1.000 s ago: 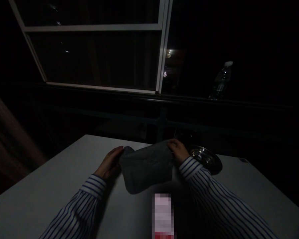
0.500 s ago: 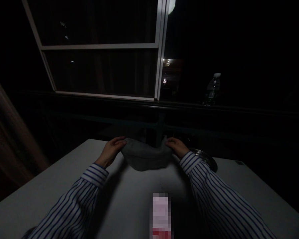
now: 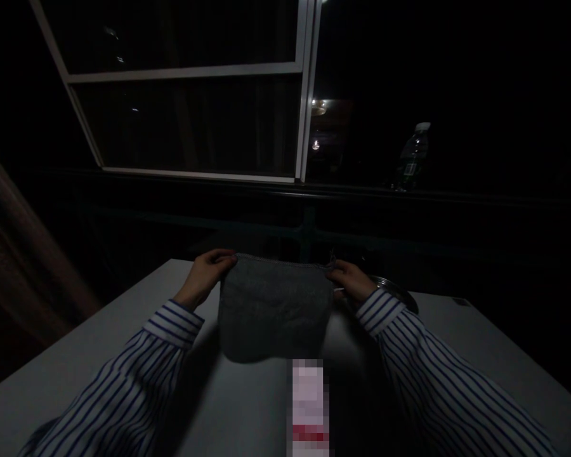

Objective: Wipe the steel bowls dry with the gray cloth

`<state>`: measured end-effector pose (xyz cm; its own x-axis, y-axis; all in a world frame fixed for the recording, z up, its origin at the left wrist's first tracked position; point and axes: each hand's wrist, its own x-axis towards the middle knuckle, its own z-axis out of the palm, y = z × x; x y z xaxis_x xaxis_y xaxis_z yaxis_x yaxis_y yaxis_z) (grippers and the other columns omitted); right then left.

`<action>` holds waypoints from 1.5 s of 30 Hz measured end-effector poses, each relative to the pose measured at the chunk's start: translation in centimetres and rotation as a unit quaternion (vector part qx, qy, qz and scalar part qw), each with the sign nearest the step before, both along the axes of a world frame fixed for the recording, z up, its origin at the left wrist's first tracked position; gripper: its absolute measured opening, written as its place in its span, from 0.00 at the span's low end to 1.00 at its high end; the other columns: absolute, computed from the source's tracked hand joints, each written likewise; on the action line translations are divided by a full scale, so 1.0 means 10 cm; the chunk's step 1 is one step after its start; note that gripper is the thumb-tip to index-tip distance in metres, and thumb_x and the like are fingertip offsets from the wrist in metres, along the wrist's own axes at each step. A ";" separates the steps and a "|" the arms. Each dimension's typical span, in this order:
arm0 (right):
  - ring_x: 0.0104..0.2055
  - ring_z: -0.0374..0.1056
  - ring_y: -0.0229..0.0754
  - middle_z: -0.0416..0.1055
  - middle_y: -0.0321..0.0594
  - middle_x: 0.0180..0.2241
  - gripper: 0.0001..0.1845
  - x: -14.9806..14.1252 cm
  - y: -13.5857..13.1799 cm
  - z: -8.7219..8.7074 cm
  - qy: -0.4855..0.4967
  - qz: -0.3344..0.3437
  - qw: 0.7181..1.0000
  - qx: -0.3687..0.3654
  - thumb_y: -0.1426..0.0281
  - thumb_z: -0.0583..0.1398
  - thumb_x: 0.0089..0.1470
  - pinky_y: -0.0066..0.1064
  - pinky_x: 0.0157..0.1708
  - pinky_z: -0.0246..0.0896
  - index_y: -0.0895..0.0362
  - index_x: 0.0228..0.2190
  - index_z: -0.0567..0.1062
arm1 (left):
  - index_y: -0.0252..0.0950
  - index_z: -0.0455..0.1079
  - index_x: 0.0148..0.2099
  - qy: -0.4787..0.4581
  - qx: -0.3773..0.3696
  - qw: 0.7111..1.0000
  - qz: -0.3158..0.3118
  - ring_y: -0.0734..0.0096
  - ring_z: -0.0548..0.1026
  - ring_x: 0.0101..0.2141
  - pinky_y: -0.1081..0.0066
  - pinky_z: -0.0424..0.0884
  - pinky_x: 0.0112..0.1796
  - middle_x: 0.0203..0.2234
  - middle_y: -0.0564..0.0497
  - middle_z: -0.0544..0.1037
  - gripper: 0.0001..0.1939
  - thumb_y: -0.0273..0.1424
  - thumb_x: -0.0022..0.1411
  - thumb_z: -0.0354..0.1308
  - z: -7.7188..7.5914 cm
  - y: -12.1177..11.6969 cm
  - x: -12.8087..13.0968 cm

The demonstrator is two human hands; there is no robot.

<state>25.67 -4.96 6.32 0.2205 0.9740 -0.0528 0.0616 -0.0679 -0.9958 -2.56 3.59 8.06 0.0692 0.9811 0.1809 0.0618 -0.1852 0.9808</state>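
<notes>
A grey cloth [image 3: 276, 311] hangs stretched between my two hands above the white table [image 3: 233, 406]. My left hand [image 3: 207, 273] pinches its upper left corner between thumb and fingers. At the upper right corner, my right hand [image 3: 352, 279] grips the cloth the same way, with loose threads sticking up there. The top edge is pulled nearly straight and shows a stitched seam. Below it the fabric falls with slight wrinkles, its lower edge curved.
Behind my right hand sits a round metal dish [image 3: 393, 292], partly hidden. A clear plastic bottle [image 3: 413, 158] stands on the dark ledge beyond the table. A pixelated patch [image 3: 309, 400] covers something at the front. A curtain [image 3: 19, 254] hangs at left, beside a white-framed window [image 3: 195, 172].
My hands have moved slightly apart and pulled the cloth's sagging top edge taut. The cloth now hangs lower and flatter. The view has shifted slightly.
</notes>
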 end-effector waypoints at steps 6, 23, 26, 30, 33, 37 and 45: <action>0.17 0.62 0.35 0.63 0.30 0.15 0.05 0.15 0.57 -0.59 -0.086 -0.077 0.991 -0.074 0.77 0.56 0.39 0.27 0.16 0.59 0.56 0.20 0.63 | 0.32 0.71 0.29 0.044 -0.061 0.997 0.003 0.71 0.70 0.24 0.74 0.64 0.27 0.21 0.50 0.74 0.10 0.30 0.40 0.61 -0.73 0.53 0.35; 0.52 0.58 0.48 0.62 0.50 0.50 0.24 0.13 0.29 -1.14 -0.528 0.092 0.844 0.028 0.70 0.52 0.51 0.39 0.48 0.54 0.60 0.50 0.61 | 0.28 0.57 0.56 0.436 0.177 0.880 -0.066 0.54 0.54 0.56 0.57 0.52 0.53 0.56 0.35 0.56 0.32 0.44 0.55 0.48 -1.33 0.28 0.26; 0.52 0.58 0.50 0.61 0.51 0.51 0.24 0.01 -0.10 -1.24 -0.576 0.182 0.790 0.103 0.68 0.51 0.52 0.42 0.47 0.56 0.60 0.51 0.61 | 0.32 0.53 0.59 0.526 0.217 0.813 -0.122 0.54 0.52 0.57 0.54 0.53 0.52 0.57 0.37 0.55 0.32 0.46 0.58 0.41 -1.43 -0.08 0.08; 0.54 0.55 0.53 0.58 0.53 0.53 0.25 -0.01 -0.31 -1.43 -0.617 0.228 0.746 0.104 0.68 0.53 0.52 0.47 0.49 0.54 0.60 0.52 0.60 | 0.35 0.52 0.60 0.597 0.227 0.756 -0.145 0.51 0.52 0.57 0.49 0.51 0.51 0.58 0.37 0.55 0.30 0.46 0.60 0.37 -1.61 -0.35 -0.05; 0.57 0.50 0.55 0.54 0.53 0.55 0.25 0.02 -0.34 -1.49 -0.648 0.238 0.721 0.061 0.70 0.53 0.51 0.52 0.48 0.52 0.57 0.53 0.60 | 0.37 0.53 0.59 0.616 0.221 0.745 -0.126 0.50 0.53 0.56 0.47 0.52 0.50 0.57 0.37 0.56 0.30 0.46 0.59 0.38 -1.65 -0.44 -0.08; 0.57 0.49 0.52 0.54 0.50 0.56 0.26 0.02 -0.42 -1.42 -0.659 0.247 0.709 0.040 0.70 0.53 0.52 0.52 0.48 0.51 0.53 0.54 0.58 | 0.38 0.55 0.58 0.616 0.219 0.744 -0.138 0.48 0.56 0.55 0.46 0.54 0.49 0.56 0.37 0.58 0.30 0.47 0.58 0.41 -1.53 -0.51 -0.13; 0.56 0.52 0.51 0.59 0.48 0.54 0.21 0.13 -0.44 -1.27 -0.682 0.325 0.655 0.025 0.70 0.54 0.52 0.52 0.50 0.48 0.55 0.50 0.64 | 0.40 0.60 0.55 0.594 0.261 0.734 -0.201 0.54 0.62 0.52 0.49 0.54 0.49 0.53 0.42 0.64 0.24 0.42 0.57 0.47 -1.30 -0.49 -0.20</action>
<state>26.95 -9.40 -6.33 -0.4328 0.8783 -0.2033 0.8955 0.4448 0.0156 -4.51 -1.32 -4.89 0.7472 0.6566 0.1026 0.6532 -0.7541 0.0687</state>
